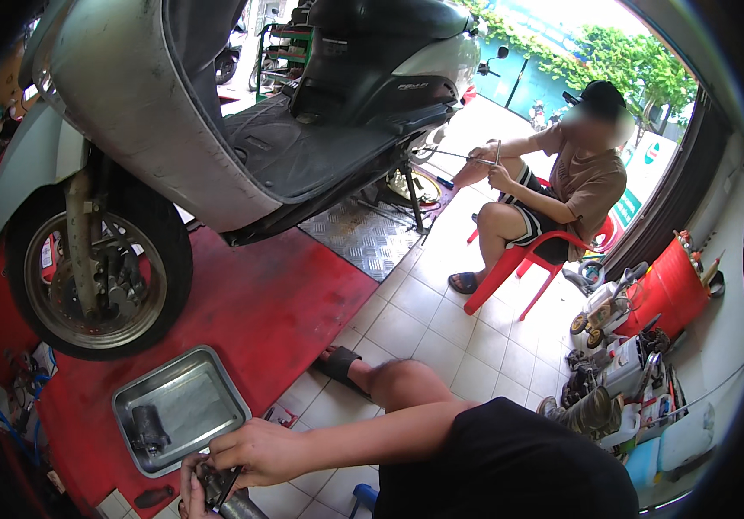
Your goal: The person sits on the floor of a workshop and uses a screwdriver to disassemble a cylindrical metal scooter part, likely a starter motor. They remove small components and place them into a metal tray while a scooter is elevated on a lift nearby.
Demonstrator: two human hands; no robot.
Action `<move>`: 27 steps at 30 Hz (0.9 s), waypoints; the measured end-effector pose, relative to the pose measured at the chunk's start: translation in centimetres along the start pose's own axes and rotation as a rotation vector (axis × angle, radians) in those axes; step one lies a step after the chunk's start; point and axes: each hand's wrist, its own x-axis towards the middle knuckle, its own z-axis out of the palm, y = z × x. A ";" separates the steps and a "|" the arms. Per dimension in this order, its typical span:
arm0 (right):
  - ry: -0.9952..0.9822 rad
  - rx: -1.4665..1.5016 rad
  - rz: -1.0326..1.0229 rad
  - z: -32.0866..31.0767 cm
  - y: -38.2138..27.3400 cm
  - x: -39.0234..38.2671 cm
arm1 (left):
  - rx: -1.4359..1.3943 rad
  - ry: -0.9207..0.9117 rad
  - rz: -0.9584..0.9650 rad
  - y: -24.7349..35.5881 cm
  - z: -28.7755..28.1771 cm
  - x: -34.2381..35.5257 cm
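Held low at the bottom edge of the view, just off the corner of the red lift platform: a dark, greasy metal part with a grey cylindrical end, gripped between both hands. Right hand on top, fingers curled and pressed down over the upper end of the part, pinching it from above. Left hand underneath and mostly cut off by the frame edge, wrapped around the lower side; exact finger closure there hard to make out, though seemingly clasped on the same part. Long axis of the part running from upper left, under the right fingers, down to lower right, with the rounded grey end pointing toward the bottom of the frame and the body. Right hand the nearer one to the upper end, left hand closer to the middle. Immediately up and left of the grip, resting on the platform: a shallow rectangular stainless-steel tray with a small dark cylindrical motor-like component lying in its near-left corner. Beside the tray, a small black oblong piece on the red surface. Above, a white scooter raised on the platform, front wheel at left. Well apart, across the white tiled floor, another person on a red plastic chair, handling a thin rod.
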 end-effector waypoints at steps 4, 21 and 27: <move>0.025 -0.014 -0.054 0.4 0.4 0.1 | -0.079 0.018 0.003 -0.9 -0.3 0.2; 0.139 0.057 -0.022 2.0 0.3 0.0 | -0.013 0.028 0.100 0.3 0.1 1.1; 0.151 0.027 0.038 2.2 0.0 -1.5 | 0.056 -0.003 0.162 -0.7 0.4 1.0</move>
